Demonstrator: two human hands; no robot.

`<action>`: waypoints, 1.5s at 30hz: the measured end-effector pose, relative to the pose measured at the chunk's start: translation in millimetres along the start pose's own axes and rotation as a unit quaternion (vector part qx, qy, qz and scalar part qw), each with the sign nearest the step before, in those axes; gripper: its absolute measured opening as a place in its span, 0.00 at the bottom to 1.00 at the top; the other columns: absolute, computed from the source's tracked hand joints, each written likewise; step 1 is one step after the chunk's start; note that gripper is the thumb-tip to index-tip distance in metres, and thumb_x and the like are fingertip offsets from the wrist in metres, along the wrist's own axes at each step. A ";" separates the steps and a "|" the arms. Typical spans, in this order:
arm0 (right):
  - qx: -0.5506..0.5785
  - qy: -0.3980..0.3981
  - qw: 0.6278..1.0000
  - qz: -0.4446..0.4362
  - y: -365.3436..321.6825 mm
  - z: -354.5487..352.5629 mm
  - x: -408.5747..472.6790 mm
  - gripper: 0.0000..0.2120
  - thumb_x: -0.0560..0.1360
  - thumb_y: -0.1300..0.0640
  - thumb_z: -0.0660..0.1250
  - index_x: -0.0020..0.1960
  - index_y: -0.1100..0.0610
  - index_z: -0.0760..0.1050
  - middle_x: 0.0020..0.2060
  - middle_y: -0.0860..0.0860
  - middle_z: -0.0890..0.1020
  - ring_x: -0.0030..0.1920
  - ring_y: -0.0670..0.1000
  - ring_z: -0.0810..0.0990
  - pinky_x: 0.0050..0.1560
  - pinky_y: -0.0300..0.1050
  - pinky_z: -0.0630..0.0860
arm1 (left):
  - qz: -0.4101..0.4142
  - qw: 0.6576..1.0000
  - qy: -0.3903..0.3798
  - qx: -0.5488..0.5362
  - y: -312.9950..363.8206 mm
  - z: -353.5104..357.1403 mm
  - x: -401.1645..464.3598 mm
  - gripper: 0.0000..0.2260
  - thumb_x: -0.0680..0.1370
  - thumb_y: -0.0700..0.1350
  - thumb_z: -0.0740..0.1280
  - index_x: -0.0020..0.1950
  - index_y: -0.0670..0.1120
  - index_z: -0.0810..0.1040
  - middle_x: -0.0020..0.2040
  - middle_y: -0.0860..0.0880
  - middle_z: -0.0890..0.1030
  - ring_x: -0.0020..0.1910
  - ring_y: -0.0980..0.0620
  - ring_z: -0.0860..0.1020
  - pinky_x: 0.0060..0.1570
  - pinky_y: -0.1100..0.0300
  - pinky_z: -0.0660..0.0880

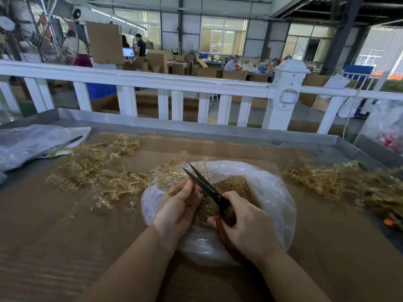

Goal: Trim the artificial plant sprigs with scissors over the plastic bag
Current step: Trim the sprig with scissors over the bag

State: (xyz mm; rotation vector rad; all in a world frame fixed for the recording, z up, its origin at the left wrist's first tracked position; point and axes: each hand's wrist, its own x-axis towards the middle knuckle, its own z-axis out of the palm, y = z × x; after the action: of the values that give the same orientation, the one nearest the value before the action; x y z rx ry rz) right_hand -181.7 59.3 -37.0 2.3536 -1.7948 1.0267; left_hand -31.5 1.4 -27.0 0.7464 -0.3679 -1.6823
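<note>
Centrally, right hand [248, 225] gripping scissors [205, 188], left hand [178, 205] pinching sprig [172, 173], over plastic bag [268, 192]

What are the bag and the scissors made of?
The bag looks like thin clear plastic: see-through, crinkly and shiny. The scissors seem to have dark metal blades, dull rather than shiny, and reddish handles, possibly plastic or a coating; the right hand hides most of them.

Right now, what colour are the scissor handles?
Red-orange, on black blades; the scissors sit in the right hand, seen best in the head view.
</note>
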 end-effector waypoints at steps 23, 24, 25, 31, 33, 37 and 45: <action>-0.033 -0.037 0.999 -0.019 3.9 2.7 1.6 0.25 0.73 0.33 0.58 0.62 0.48 0.68 0.48 0.44 0.78 0.49 0.46 0.76 0.48 0.37 0.71 | -0.058 0.998 -0.030 -0.020 2.1 -4.3 6.8 0.07 0.80 0.41 0.61 0.45 0.41 0.76 0.44 0.45 0.78 0.45 0.51 0.77 0.59 0.57 0.70; -0.034 -0.039 0.999 -0.019 3.7 3.0 1.8 0.25 0.73 0.32 0.57 0.62 0.47 0.68 0.48 0.44 0.77 0.49 0.46 0.75 0.48 0.37 0.71 | -0.058 0.998 -0.030 -0.018 2.2 -4.0 6.5 0.07 0.80 0.41 0.61 0.45 0.41 0.76 0.44 0.45 0.78 0.44 0.51 0.77 0.59 0.57 0.70; -0.034 -0.040 0.998 -0.018 3.7 3.4 2.0 0.25 0.73 0.33 0.57 0.62 0.47 0.67 0.49 0.44 0.77 0.49 0.45 0.75 0.48 0.38 0.71 | -0.059 0.998 -0.032 -0.017 2.3 -3.8 6.5 0.07 0.80 0.41 0.61 0.45 0.41 0.76 0.44 0.45 0.78 0.44 0.51 0.76 0.59 0.57 0.70; -0.021 -0.036 0.999 -0.016 2.8 4.1 3.0 0.22 0.74 0.35 0.60 0.60 0.47 0.68 0.47 0.45 0.78 0.48 0.46 0.77 0.48 0.41 0.75 | -0.055 0.998 -0.037 -0.015 2.6 -2.3 4.9 0.07 0.80 0.39 0.60 0.45 0.42 0.75 0.46 0.45 0.78 0.46 0.52 0.76 0.63 0.56 0.67; -0.024 -0.035 0.999 -0.015 2.3 4.2 3.8 0.22 0.74 0.34 0.61 0.59 0.48 0.68 0.45 0.45 0.78 0.46 0.46 0.77 0.46 0.41 0.75 | -0.051 0.998 -0.038 -0.012 2.2 -1.6 4.1 0.08 0.80 0.38 0.59 0.44 0.42 0.76 0.45 0.45 0.78 0.45 0.52 0.76 0.63 0.56 0.68; -0.027 -0.038 0.999 -0.012 1.9 3.8 5.2 0.21 0.74 0.35 0.61 0.57 0.48 0.68 0.43 0.45 0.78 0.43 0.46 0.77 0.42 0.39 0.74 | -0.047 0.998 -0.031 -0.009 1.5 -0.3 3.2 0.09 0.80 0.36 0.59 0.42 0.42 0.76 0.41 0.45 0.80 0.42 0.52 0.76 0.54 0.57 0.72; -0.025 -0.035 0.999 -0.013 0.3 3.6 6.0 0.19 0.74 0.36 0.62 0.54 0.50 0.68 0.38 0.45 0.77 0.37 0.45 0.77 0.37 0.37 0.72 | -0.054 0.998 -0.023 -0.012 1.1 0.0 3.5 0.05 0.78 0.37 0.62 0.44 0.41 0.75 0.44 0.43 0.79 0.44 0.51 0.77 0.58 0.58 0.71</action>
State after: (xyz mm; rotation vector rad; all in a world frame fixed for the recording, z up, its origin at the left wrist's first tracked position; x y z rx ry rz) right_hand -179.4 52.7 -36.9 2.4049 -1.7856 0.8971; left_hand -31.0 -2.2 -27.3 0.7227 -0.3441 -1.8050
